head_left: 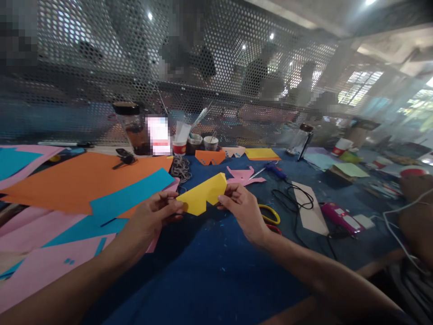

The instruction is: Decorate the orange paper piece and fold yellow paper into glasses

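Note:
Between my two hands is a yellow paper cut-out (200, 197) with a notch in its lower edge, tilted up to the right above the blue table (216, 271). My left hand (160, 208) pinches its left end between thumb and fingers. At the other end, my right hand (241, 207) grips the right edge, thumb in front. Scissors with yellow and red handles (270, 214) lie partly behind my right wrist. Beyond the cut-out are pink paper pieces (241, 175) and a similar orange paper cut-out (209, 157) with small blue marks.
Orange sheets (67, 178), a blue strip (131, 194) and pink paper (57, 266) cover the left. A blue glue gun (275, 170) trails a black cable. Paper cups (179, 146), a jar (135, 131) and grey yarn (180, 169) stand along the perforated metal screen (216, 67). Another person's arm (417, 221) is at right.

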The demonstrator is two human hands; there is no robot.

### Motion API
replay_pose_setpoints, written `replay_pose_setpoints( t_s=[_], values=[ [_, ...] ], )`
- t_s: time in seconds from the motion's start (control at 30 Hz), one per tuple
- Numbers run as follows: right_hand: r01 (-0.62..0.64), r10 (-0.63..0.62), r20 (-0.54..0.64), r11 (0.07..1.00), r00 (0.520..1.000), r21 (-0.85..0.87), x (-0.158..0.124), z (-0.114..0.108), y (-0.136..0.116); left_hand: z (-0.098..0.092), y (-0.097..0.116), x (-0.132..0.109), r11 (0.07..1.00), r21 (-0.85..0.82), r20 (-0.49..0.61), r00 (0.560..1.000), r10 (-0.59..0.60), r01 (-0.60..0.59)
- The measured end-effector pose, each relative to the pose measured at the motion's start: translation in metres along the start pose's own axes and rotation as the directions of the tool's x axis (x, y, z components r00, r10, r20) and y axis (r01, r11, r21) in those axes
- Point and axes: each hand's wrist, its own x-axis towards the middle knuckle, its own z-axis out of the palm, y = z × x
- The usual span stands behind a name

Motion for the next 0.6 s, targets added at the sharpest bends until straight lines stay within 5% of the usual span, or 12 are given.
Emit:
replay_pose_setpoints(
  t_s=[0.6],
  values=[
    [-0.038, 0.04, 0.027, 0.997, 0.999, -0.066, 0.0014, -0.0028, 0.0088, -0.004, 0.0013, -0.0002, 1.0, -0.011, 0.054, 0.998, -0.014, 0.015]
  ],
)
